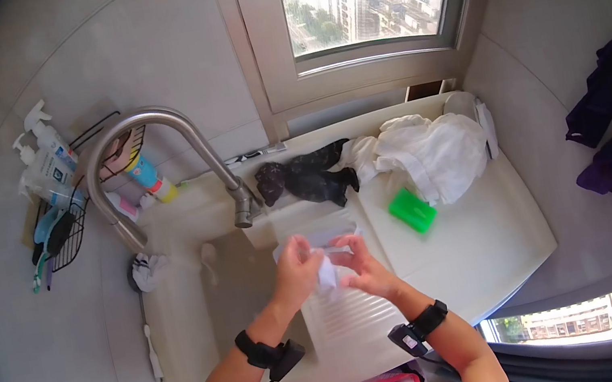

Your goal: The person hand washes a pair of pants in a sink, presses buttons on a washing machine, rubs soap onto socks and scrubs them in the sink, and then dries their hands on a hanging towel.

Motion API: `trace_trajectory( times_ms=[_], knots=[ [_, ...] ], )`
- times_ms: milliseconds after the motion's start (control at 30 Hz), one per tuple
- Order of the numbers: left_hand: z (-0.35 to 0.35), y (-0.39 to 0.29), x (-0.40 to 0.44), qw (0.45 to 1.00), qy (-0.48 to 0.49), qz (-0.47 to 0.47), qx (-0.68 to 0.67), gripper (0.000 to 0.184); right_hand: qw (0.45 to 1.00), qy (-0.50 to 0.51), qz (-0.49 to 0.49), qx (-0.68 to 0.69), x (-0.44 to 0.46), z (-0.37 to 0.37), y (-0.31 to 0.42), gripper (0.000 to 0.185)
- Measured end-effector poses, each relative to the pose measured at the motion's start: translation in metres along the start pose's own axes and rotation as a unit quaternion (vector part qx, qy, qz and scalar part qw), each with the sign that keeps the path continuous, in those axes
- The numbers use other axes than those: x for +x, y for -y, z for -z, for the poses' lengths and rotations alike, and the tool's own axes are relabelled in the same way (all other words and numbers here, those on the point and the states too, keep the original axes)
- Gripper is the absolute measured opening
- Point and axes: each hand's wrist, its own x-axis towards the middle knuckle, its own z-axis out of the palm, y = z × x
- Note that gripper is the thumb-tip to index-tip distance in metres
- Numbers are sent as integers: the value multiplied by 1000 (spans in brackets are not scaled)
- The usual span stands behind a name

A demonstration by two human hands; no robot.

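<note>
Over the ribbed washboard part (345, 319) of the white sink, a small white cloth (327, 276) hangs between my two hands. My left hand (298, 274) is closed, its fingers pinching the cloth from the left. On the other side, my right hand (367, 268) has its fingers curled round the cloth's right edge. Whether the cloth is a sock or another small garment cannot be made out. Just beyond the hands lies a dark bunched garment (312, 177). A bright green block (412, 211), like a bar of soap, rests on the sink's right-hand ledge.
White crumpled laundry (431, 157) lies at the back right. A curved metal faucet (146, 117) arches over the basin (237, 285) on the left. Wire racks with spray bottles (48, 146) and brushes (52, 236) line the left wall. Dark purple cloths (603, 89) hang at the right.
</note>
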Motion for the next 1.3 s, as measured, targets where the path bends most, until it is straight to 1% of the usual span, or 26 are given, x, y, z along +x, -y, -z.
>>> trace_trajectory(
  times_ms=[67,100,133,167,200,233,267,300,333,367,400,433,500,533,600,633,733,767,833,933,1000,1100,1200,1300],
  knots=[
    [-2,-32,2,985,-28,71,-154,19,999,-5,34,-30,1,-17,-1,37],
    [3,-37,5,982,-13,83,-169,26,999,-10,9,-39,1,-24,-3,37],
    [6,-42,7,986,0,84,-144,27,999,-15,-14,-49,2,-27,-3,36],
    [9,-46,7,989,13,85,-120,28,997,-14,-74,35,8,-26,-3,31],
    [13,-49,7,991,25,86,-96,30,993,-3,-95,63,14,-24,-3,29],
    [18,-38,10,996,38,33,-70,34,989,7,-117,92,19,-22,-4,28],
    [25,-39,10,993,33,-31,109,34,983,18,-138,120,24,-20,-3,28],
    [32,-41,10,954,26,-95,283,35,969,28,-174,175,28,-24,13,31],
    [35,-41,11,882,18,-154,445,37,959,49,-189,204,31,-21,13,32],
    [35,-39,13,930,36,-92,354,38,948,71,-204,232,34,-17,12,32],
    [35,-35,16,964,53,-28,258,39,936,95,-219,259,38,-16,17,32],
    [36,-34,16,984,70,37,158,40,922,111,-226,293,40,-17,23,32],
    [40,-40,15,981,103,65,149,38,891,142,-240,357,41,-20,39,32],
    [41,-44,14,979,121,78,145,37,916,151,-228,294,40,-21,40,32],
    [34,-51,7,974,62,-7,217,26,952,163,-201,166,32,-21,39,32],
    [30,-55,3,966,32,-49,251,21,951,156,-211,163,28,-20,37,32],
    [27,-66,-4,940,20,-10,341,18,947,134,-240,165,21,-16,24,31],
    [31,-57,-1,924,9,-88,371,17,945,124,-248,174,19,-15,17,31],
    [39,-34,8,873,-10,-243,422,17,938,101,-262,205,15,-12,8,31],
    [37,-38,6,944,64,-158,283,15,920,73,-278,265,10,-12,6,30],
    [37,-40,6,965,119,-105,208,11,909,68,-286,297,11,-13,10,30],
    [38,-41,4,977,181,-40,105,9,917,149,-269,254,10,-13,11,29],
    [43,-50,1,974,222,-2,46,9,919,137,-284,238,13,-15,19,30],
    [45,-61,-4,966,255,20,30,7,892,138,-292,316,13,-12,24,31]
  ],
)
